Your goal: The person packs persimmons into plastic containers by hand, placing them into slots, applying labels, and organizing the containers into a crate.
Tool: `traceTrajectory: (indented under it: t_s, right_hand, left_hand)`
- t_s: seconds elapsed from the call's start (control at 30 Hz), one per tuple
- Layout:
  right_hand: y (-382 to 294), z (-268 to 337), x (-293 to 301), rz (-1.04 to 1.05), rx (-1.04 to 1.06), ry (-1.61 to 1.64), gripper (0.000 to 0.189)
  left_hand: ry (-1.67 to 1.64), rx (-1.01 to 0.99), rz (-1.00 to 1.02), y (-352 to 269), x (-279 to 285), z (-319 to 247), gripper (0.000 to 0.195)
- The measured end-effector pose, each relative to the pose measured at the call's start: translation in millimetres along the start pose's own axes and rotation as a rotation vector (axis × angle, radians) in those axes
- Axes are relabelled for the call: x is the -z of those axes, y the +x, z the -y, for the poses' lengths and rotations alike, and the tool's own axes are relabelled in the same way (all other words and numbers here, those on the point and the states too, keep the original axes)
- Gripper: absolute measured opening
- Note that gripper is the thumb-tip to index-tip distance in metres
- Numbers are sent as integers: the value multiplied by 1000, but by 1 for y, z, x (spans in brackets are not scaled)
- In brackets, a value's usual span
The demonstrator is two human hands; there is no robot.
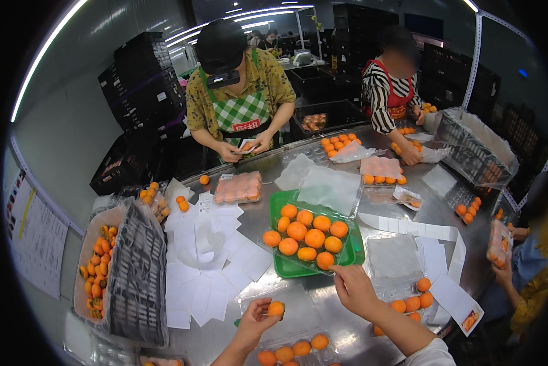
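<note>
My left hand holds a persimmon with green at its base, above a clear lidded plastic tray. Persimmons fill a row in that near tray. My right hand reaches to the near corner of an open plastic clamshell. Its fingertips touch the corner beside a persimmon; whether they grip the plastic or the fruit is unclear. Several persimmons sit in this clamshell, its lid folded back. A green tray lies beneath.
At left stands a plastic-lined crate of persimmons, beside scattered white papers. A closed pack lies farther back. A label strip and another tray are right. Co-workers' hands handle packs across the steel table.
</note>
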State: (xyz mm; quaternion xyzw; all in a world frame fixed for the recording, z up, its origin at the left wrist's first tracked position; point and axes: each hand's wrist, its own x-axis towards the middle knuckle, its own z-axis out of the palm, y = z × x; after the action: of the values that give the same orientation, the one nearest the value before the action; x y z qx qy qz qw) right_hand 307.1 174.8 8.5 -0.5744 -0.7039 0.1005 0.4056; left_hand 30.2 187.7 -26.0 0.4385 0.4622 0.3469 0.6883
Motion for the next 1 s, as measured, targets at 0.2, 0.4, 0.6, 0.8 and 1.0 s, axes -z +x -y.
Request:
traceTrajectory:
  t_s: [0.2,0.4,0.6,0.8,1.0]
  right_hand:
    - [48,-5,-27,-66,197,-383,41]
    - [46,-13,-48,-29,284,-503,39]
    - [94,-18,-40,-21,443,-368,23]
    - [211,-46,-67,558,322,-522,33]
    - [244,-30,-105,861,345,-668,27]
  left_hand:
    - [12,-4,-7,18,5,-7,46]
    - [14,-32,2,20,4,-11,44]
    - [36,-52,-9,18,20,-18,45]
    - [132,-238,125,55,13,-79,49]
    - [243,-342,128,117,46,-148,53]
